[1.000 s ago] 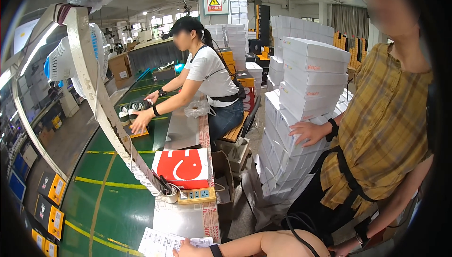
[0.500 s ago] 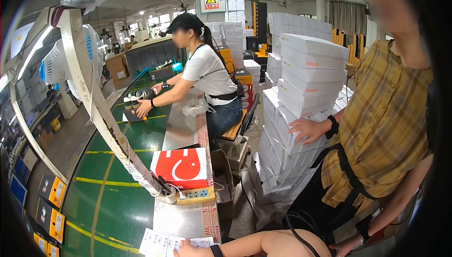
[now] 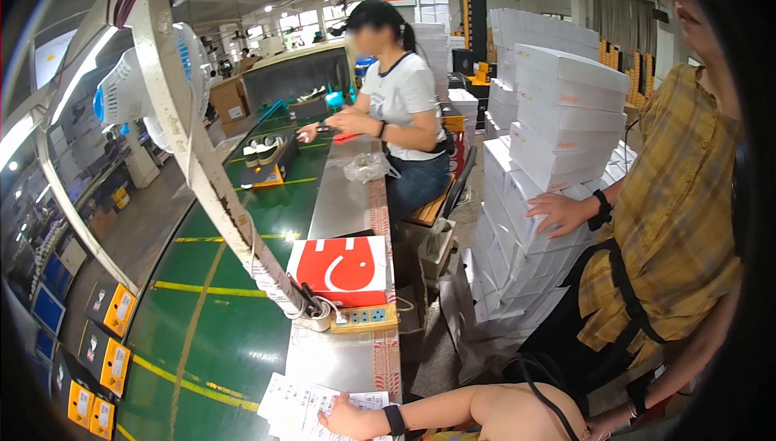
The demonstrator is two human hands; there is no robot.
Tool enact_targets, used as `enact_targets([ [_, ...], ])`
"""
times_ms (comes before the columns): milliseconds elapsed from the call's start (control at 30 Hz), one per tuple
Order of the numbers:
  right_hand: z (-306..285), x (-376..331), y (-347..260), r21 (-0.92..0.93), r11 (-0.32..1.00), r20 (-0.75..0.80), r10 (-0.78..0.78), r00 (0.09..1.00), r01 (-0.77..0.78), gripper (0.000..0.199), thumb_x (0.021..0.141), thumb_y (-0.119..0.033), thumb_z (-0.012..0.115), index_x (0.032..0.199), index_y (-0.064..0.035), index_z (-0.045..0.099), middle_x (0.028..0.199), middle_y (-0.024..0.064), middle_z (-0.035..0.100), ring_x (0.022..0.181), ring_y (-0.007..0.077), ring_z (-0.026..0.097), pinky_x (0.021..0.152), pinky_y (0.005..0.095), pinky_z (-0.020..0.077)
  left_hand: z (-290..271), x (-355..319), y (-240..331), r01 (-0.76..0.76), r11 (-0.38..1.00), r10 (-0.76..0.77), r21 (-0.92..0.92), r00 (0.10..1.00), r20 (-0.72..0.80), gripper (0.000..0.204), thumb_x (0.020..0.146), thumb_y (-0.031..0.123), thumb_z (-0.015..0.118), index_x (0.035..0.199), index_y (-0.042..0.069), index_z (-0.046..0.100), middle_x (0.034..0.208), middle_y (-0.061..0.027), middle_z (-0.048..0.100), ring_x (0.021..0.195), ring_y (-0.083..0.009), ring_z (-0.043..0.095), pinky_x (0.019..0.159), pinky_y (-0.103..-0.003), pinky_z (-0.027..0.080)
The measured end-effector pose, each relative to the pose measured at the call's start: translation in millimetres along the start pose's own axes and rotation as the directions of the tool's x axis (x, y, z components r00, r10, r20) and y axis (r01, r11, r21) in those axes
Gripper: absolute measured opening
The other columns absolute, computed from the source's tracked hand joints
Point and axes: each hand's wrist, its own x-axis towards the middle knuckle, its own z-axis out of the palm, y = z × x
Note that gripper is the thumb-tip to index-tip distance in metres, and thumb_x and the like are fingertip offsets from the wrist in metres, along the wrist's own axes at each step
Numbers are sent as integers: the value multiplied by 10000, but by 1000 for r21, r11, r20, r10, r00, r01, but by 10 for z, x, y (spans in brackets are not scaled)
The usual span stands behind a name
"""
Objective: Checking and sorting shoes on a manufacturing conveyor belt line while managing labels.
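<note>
At the lower edge my right arm reaches leftward, a black band on its wrist. My right hand [image 3: 352, 420] rests on several printed white sheets [image 3: 295, 403], its fingers curled at the paper. The fingertips are partly hidden. These sheets lie on the metal ledge [image 3: 339, 360] beside the green belt. Farther up the ledge stand a power strip [image 3: 364, 318] and a red and white box [image 3: 339, 270]. My left hand is out of view.
A white post [image 3: 202, 158] with a fan rises beside the belt. A seated person [image 3: 408, 93] works near a shoe box holding shoes [image 3: 265, 151]. At right, a person in a checked shirt [image 3: 675, 206] touches stacked white boxes [image 3: 566, 118]. Black-and-orange boxes [image 3: 113, 368] stand lower left.
The scene has shifted right and slightly up in my view. The seated person has let go of the shoe box and drawn both hands together. My right hand stays on the sheets.
</note>
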Motion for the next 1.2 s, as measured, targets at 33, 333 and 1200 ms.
enact_targets([
  [33, -3, 8, -16, -3, 999, -19, 36, 999, -36, 941, 600, -235, 795, 1355, 114, 354, 946, 266, 659, 898, 415, 639, 713, 547, 480, -4, -21, 22, 8, 1000, -8, 7, 1000, 1, 302, 978, 237, 484, 1034, -4, 656, 1124, -170, 658, 1012, -320, 654, 832, -381, 525],
  [333, -444, -417, 6, -26, 999, 44, 27, 999, -26, 1217, 394, -237, 886, 1405, 94, 295, 961, 357, 632, 1027, 525, 584, 799, 605, 419, -44, -204, 220, 57, 995, -58, 77, 998, 2, 309, 979, 242, 478, 1039, -2, 658, 1132, -164, 656, 1017, -313, 654, 836, -375, 524],
  [1200, 73, -75, 43, -109, 994, -117, -7, 993, -6, 618, 785, -174, 613, 1299, 116, 426, 913, 252, 666, 791, 380, 656, 670, 519, 500, 73, -56, -512, -165, 951, 205, -261, 970, 132, 330, 981, 256, 463, 1055, 4, 664, 1155, -150, 652, 1030, -293, 655, 847, -358, 521],
])
